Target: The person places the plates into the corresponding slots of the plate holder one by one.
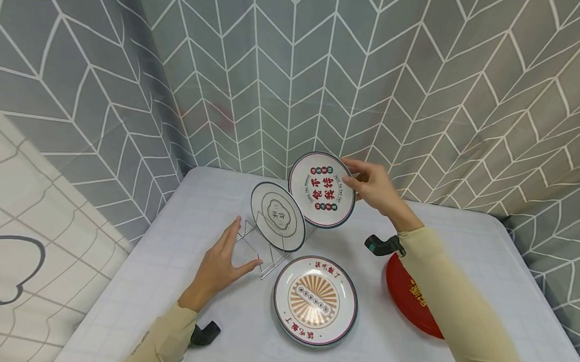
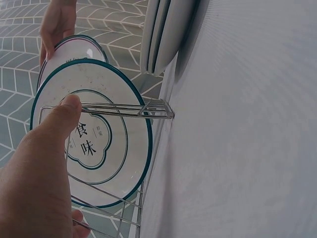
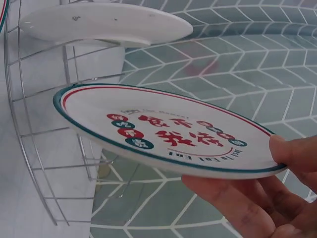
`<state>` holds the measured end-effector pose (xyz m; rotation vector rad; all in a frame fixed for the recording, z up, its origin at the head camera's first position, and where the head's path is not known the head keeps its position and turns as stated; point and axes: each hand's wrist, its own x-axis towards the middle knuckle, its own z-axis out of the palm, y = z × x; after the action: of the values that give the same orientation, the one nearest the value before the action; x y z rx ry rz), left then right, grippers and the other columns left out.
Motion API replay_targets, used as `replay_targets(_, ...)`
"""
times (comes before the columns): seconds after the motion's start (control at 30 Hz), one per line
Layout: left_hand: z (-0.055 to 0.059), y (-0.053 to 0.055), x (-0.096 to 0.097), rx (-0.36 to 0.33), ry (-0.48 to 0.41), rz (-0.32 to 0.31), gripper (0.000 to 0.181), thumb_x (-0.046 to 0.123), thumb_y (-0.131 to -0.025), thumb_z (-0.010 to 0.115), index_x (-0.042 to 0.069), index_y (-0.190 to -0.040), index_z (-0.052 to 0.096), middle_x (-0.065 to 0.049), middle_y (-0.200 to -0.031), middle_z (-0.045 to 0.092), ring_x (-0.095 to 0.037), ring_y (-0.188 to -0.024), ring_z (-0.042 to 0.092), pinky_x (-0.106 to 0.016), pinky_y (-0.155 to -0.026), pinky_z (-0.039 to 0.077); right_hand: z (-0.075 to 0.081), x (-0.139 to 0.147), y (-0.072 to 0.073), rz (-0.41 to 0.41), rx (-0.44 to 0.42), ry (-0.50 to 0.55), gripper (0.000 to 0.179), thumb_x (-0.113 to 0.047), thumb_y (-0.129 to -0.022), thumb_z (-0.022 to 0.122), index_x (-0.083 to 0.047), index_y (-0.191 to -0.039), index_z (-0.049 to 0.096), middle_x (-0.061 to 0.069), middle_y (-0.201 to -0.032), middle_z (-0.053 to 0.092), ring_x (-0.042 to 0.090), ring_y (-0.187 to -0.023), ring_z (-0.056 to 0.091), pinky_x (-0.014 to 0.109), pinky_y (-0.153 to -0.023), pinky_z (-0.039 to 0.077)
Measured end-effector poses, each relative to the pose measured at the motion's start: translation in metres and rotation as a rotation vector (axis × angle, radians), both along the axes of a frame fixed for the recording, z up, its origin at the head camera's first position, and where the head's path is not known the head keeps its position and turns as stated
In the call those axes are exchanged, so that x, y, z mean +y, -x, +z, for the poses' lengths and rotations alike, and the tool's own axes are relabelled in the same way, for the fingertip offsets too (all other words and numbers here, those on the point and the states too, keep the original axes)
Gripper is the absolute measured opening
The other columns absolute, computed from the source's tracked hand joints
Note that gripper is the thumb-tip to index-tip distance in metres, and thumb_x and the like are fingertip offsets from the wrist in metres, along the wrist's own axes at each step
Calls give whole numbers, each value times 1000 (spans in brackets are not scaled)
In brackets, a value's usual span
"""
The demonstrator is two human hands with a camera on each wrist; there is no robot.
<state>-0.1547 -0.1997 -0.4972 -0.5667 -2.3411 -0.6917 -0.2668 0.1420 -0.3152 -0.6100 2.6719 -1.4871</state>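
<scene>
The right hand (image 1: 375,192) pinches the red-lettered plate (image 1: 322,189) at its near edge, holding it tilted beside the black-lettered plate (image 1: 278,216), which leans in the wire rack (image 2: 157,109) between the hands. The left hand (image 1: 219,265) is spread, thumb apart, by the rack's near side — whether it touches the wires I cannot tell. Gripped at one edge only, the red-lettered plate could swivel and knock the black-lettered plate — and a rack not braced might slide.
</scene>
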Motion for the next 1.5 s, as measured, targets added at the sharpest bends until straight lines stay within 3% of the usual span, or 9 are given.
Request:
replay_targets(0.27,1,-1,1,-7,0,3,115,44,-64,89,-7,-149,30,-25,-149,43,-38,-127,55,-45,-91,55,-4,-13,-1,9,23,-7,46,-7,-96,60,-15,-141,55,20,-118,62,38,-89,63,30,-60,61)
replay_targets(0.6,2,-2,1,-11,-17,-1,112,50,-69,85,-6,-150,30,-24,-148,44,-38,-125,56,-47,-90,55,-23,-31,-2,21,64,-63,45,-6,-96,61,-15,-139,56,19,-124,62,30,-82,63,32,-58,59)
replay_targets(0.77,1,-1,0,-8,-10,-1,113,50,-69,85,-6,-150,30,-24,-149,43,-38,-127,54,-47,-92,54,-31,-40,-3,5,57,-75,43,-8,-96,62,-15,-138,58,15,-124,64,28,-78,60,26,-52,51)
replay_targets(1.07,-1,-1,0,-14,-12,2,113,52,-70,84,-5,-150,30,-23,-149,43,-37,-128,54,-47,-93,54,-34,-45,-2,21,73,-75,42,-8,-95,62,-15,-137,59,14,-124,65,35,-82,61,24,-50,48)
replay_targets(1.23,0,-1,0,-13,-12,4,113,50,-69,85,-5,-150,30,-23,-149,43,-37,-128,54,-47,-93,54,-35,-47,-2,43,82,-75,43,-8,-95,63,-14,-137,59,13,-130,64,32,-80,61,23,-49,45)
replay_targets(1.5,0,-1,0,-17,-4,6,113,53,-70,83,-5,-150,30,-23,-149,43,-37,-127,55,-46,-92,54,-41,-48,1,83,53,-64,45,-8,-95,62,-12,-139,57,15,-134,61,24,-76,58,25,-52,50)
